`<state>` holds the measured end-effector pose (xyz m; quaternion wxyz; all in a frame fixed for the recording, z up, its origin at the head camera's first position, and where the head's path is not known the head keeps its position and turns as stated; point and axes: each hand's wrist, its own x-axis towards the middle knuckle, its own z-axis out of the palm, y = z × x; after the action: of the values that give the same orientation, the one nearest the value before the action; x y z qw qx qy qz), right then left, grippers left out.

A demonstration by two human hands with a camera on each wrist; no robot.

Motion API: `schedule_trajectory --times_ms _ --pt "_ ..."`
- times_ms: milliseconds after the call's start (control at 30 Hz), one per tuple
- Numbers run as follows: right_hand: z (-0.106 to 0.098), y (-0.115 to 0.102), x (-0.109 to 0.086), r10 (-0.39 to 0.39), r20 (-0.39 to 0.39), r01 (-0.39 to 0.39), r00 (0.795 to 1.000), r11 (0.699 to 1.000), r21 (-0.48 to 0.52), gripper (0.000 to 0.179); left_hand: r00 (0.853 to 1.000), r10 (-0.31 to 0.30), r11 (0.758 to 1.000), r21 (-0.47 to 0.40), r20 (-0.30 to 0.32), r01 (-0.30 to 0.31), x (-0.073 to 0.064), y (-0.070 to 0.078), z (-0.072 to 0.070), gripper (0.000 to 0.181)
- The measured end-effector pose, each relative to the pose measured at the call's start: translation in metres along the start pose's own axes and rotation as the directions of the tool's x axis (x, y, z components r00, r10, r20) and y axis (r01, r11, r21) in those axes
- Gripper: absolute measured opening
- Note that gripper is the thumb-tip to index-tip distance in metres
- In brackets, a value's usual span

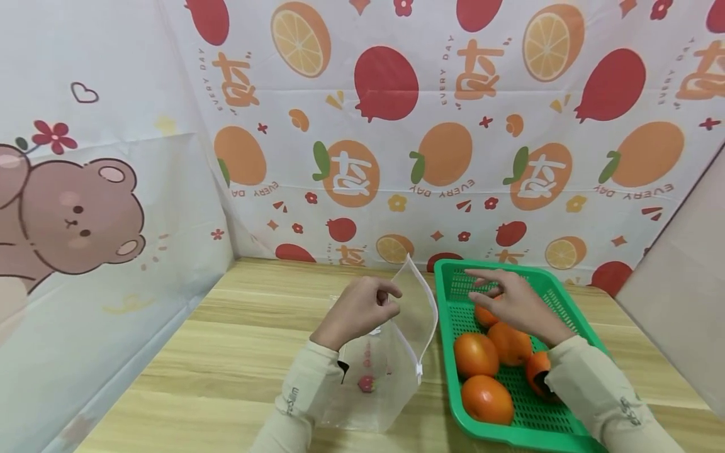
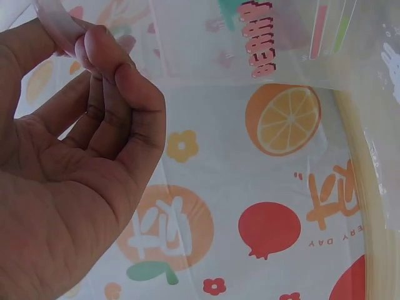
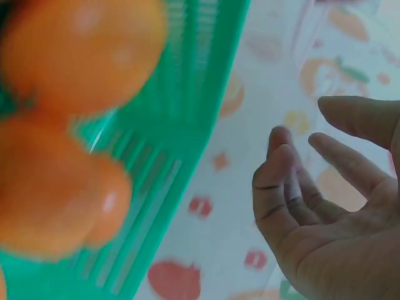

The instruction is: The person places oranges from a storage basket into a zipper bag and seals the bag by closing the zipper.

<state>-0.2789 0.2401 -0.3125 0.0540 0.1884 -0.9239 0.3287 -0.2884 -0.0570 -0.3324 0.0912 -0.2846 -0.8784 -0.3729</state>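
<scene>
My left hand pinches the rim of a clear zip bag between thumb and fingers; the left wrist view shows the plastic edge in that grip. The bag's mouth gapes toward the right, with a white slider at its lower end. Pink print shows on its side. Over the green basket hovers my right hand, fingers apart and loosely bent, holding nothing. Several round orange fruits lie in the basket, below and nearer than the right hand. One is partly hidden by the right sleeve.
The bag and basket stand side by side on a wood-grain table. Behind them hangs a fruit-print cloth. A bear-print cloth closes the left side, and a pale panel borders the right.
</scene>
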Motion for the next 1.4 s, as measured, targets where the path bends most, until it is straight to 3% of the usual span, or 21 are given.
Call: schedule_trajectory --times_ms 100,233,433,667,833,1400 --pt "-0.007 0.015 -0.003 0.018 0.01 -0.017 1.0 0.993 -0.118 0.049 1.0 -0.012 1.0 0.007 0.007 0.012 0.0 -0.002 -0.001 0.02" --pt "-0.012 0.035 -0.01 0.069 0.102 -0.048 0.992 0.98 -0.191 0.057 1.0 -0.024 1.0 0.008 0.02 0.024 0.0 -0.004 -0.002 0.018" --pt "-0.013 0.057 -0.017 0.105 0.224 -0.06 0.969 0.978 -0.198 0.074 0.999 -0.024 1.0 -0.007 0.034 0.025 -0.002 -0.005 -0.002 0.02" --pt "-0.01 0.066 -0.026 0.14 0.322 -0.088 0.936 0.981 -0.171 0.081 0.999 -0.019 1.0 -0.02 0.044 0.02 -0.001 -0.007 -0.001 0.021" --pt "-0.006 0.068 -0.03 0.177 0.345 -0.139 0.922 0.981 -0.133 0.079 0.998 -0.01 1.0 -0.02 0.059 0.011 -0.001 -0.007 0.001 0.02" --pt "0.005 0.076 -0.029 0.177 0.326 -0.122 0.929 0.976 -0.182 0.068 0.998 -0.023 0.999 -0.029 0.056 0.025 0.007 -0.011 0.003 0.021"
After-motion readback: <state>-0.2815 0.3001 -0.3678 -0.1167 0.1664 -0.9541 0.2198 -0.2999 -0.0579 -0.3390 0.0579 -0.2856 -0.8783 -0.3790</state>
